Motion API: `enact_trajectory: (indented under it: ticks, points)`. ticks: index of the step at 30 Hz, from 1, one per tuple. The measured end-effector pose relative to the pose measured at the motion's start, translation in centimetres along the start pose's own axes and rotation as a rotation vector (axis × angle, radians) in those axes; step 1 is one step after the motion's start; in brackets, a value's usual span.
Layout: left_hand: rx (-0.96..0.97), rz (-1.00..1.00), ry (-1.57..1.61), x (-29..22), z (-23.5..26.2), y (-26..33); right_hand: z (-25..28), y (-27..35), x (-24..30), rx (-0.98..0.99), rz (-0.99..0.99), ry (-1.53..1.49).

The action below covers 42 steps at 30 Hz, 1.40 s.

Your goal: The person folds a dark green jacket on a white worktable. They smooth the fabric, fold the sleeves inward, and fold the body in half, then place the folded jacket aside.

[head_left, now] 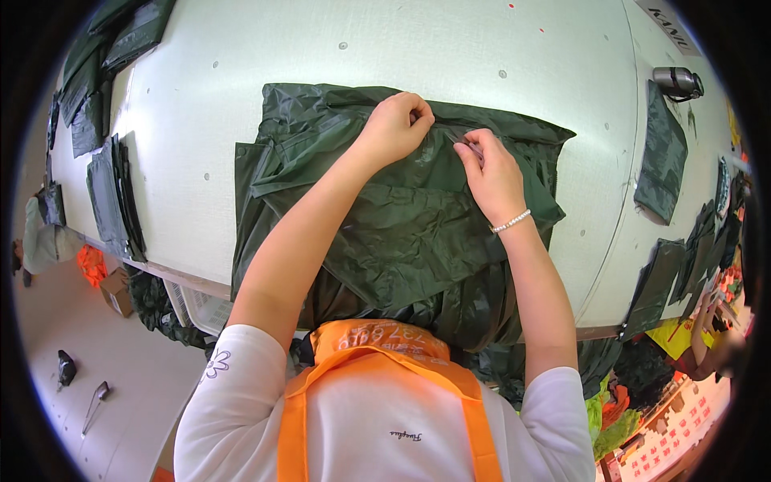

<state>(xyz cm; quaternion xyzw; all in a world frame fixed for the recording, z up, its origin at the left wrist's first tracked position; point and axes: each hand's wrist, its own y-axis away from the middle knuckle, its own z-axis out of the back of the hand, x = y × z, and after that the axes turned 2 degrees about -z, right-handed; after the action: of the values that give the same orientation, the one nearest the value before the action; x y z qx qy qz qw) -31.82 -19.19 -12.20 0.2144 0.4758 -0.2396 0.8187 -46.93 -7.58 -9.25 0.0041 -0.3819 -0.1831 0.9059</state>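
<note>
A dark green glossy garment (385,225), like a raincoat, lies spread on the pale work table (450,48) and hangs over its near edge. My left hand (397,124) is closed on a fold of the fabric near the garment's far edge. My right hand (491,170), with a bead bracelet on the wrist, pinches the fabric a little to the right of it. Both forearms reach up from the lower edge over the garment. I wear a white shirt and an orange apron.
Folded dark green pieces (112,193) are stacked along the table's left edge, and more lie at the right (662,157). A metal flask (679,80) lies at the far right. Another person's hand (711,309) shows at the right rim. A white basket (201,309) sits under the table.
</note>
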Motion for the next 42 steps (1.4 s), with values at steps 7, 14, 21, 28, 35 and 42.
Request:
enact_trajectory:
  ticks: [7,14,21,28,35,42]
  points:
    - [0.039,0.108,0.238,0.4,0.5,-0.1,0.5,-1.3,0.9,0.034,0.015,0.108]
    - [0.029,0.11,0.234,-0.2,0.8,-0.1,1.4,-0.7,1.8,0.098,-0.037,0.038]
    - [-0.027,-0.219,-0.228,-0.3,-0.2,0.2,1.6,-0.1,0.2,0.089,-0.125,0.006]
    - [-0.069,0.077,0.124,0.1,0.0,0.1,1.2,-0.1,-0.2,0.089,-0.144,-0.037]
    - [-0.026,-0.004,0.138,0.2,0.3,-0.2,1.2,-0.4,0.5,0.045,-0.091,-0.003]
    - [-0.064,-0.108,-0.303,-1.3,-0.9,0.2,0.8,-0.4,-0.1,0.014,-0.118,-0.016]
